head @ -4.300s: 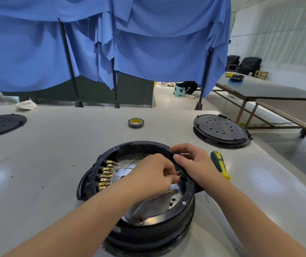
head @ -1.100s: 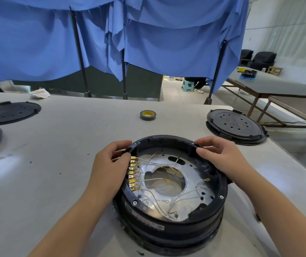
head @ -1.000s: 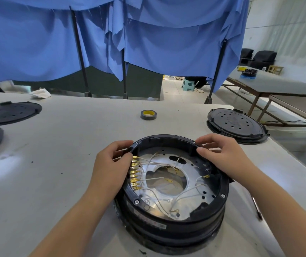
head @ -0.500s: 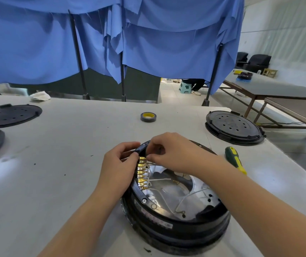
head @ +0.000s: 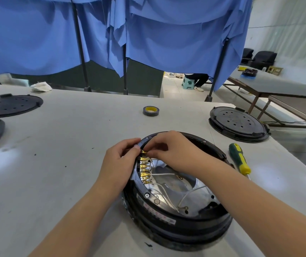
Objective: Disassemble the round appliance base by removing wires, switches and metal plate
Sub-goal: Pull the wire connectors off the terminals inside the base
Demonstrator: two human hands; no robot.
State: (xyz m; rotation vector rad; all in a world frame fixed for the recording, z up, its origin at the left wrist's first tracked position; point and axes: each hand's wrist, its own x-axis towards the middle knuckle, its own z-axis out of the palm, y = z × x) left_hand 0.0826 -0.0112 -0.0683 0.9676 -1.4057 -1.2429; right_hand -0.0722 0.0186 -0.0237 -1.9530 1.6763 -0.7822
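The round black appliance base [head: 176, 222] sits on the grey table in front of me. Inside it lies a shiny metal plate [head: 174, 188] with white wires [head: 164, 191] running to a row of brass terminals [head: 145, 170] on the left inner wall. My left hand [head: 118, 164] grips the base's left rim beside the terminals. My right hand [head: 170, 149] reaches across the base and pinches the topmost brass terminal with its fingertips. The far rim is partly hidden by my right hand.
A green and yellow screwdriver [head: 239, 158] lies right of the base. A roll of black tape [head: 150, 110] sits further back. Black round covers rest at the right [head: 238, 123] and the far left [head: 11, 104]. A white rag [head: 41, 86] lies at the back left.
My right hand left the right rim and crossed over to the terminal row on the left, closing on the top terminal. My left hand stays on the left rim. The screwdriver is uncovered.
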